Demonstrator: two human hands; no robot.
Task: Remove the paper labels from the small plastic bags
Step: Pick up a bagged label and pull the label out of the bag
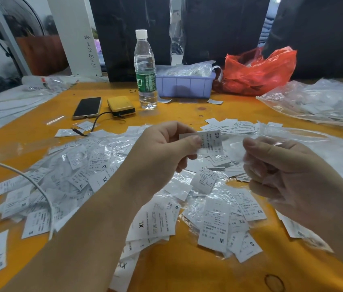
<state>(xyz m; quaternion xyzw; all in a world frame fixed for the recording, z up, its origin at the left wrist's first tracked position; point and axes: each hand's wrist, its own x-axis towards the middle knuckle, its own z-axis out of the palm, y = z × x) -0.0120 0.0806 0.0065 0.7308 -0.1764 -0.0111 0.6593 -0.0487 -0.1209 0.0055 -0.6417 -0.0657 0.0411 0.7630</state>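
Note:
My left hand [164, 152] pinches a white paper label marked XS [210, 141] between thumb and forefinger, held up above the table. To its right, my right hand [280, 171] grips a small clear plastic bag [271, 137], which drapes over its curled fingers. The label and the bag are apart. Below both hands, a wide heap of bagged labels [94, 171] marked XL, M, S and XS covers the orange table [187, 268].
A water bottle [145, 68], a phone [87, 107] and a yellow power bank [121, 106] stand behind the heap. Farther back are a purple bin [185, 85] and a red bag [259, 71]. Clear bags [318, 102] pile at the right. A white cable [29, 180] crosses the left.

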